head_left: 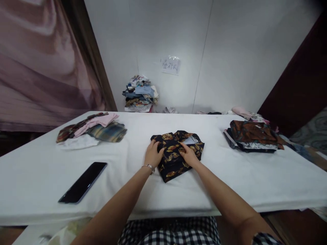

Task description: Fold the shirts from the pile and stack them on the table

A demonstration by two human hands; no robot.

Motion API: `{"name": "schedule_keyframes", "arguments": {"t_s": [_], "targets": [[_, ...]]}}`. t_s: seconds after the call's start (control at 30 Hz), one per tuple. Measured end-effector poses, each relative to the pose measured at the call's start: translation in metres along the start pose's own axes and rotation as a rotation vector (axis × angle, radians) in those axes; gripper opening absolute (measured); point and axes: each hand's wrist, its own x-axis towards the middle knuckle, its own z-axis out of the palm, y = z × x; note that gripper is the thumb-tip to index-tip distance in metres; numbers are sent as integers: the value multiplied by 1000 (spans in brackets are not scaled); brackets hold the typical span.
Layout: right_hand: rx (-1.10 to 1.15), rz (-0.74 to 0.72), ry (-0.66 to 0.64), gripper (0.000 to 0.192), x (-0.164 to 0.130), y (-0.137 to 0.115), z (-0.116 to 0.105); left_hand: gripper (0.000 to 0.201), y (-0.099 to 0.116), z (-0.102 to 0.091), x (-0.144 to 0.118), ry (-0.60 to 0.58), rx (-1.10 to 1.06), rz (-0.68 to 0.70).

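A folded black shirt with a gold and brown leaf print lies on the table in front of me. Its collar is at the far side, and a pale inner patch shows at the neck. On the shirt's left edge rests my left hand, thumb and fingers apart, a bracelet round the wrist. My right hand lies on the right part of the shirt just below the collar, its thumb and forefinger spread. Some fingertips of both hands are hard to make out against the dark cloth.
A black phone lies at the front left of the white-covered table. Several garments are heaped at the back left. Folded shirts are stacked at right. Beyond the far edge rises a clothes pile against the wall.
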Motion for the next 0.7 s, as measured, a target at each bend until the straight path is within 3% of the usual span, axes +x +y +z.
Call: {"name": "schedule_keyframes", "arguments": {"t_s": [0.1, 0.2, 0.3, 0.37, 0.43, 0.53, 0.7], "targets": [[-62, -34, 78, 53, -11, -2, -3, 41, 9, 7, 11, -140, 124, 186], [31, 12, 236, 44, -40, -2, -17, 38, 10, 13, 18, -335, 168, 172], [330, 328, 318, 45, -83, -3, -34, 39, 4, 10, 33, -348, 151, 183], [592, 569, 298, 48, -110, -7, -42, 38, -2, 7, 52, -318, 147, 194], [805, 710, 252, 45, -128, -14, -43, 41, -7, 8, 75, -301, 143, 183], [974, 738, 197, 34, -131, -24, -35, 52, -10, 22, 109, -378, 73, 125], [1057, 705, 132, 31, -97, -32, -14, 56, -5, 53, 146, -482, -53, 28]]}}
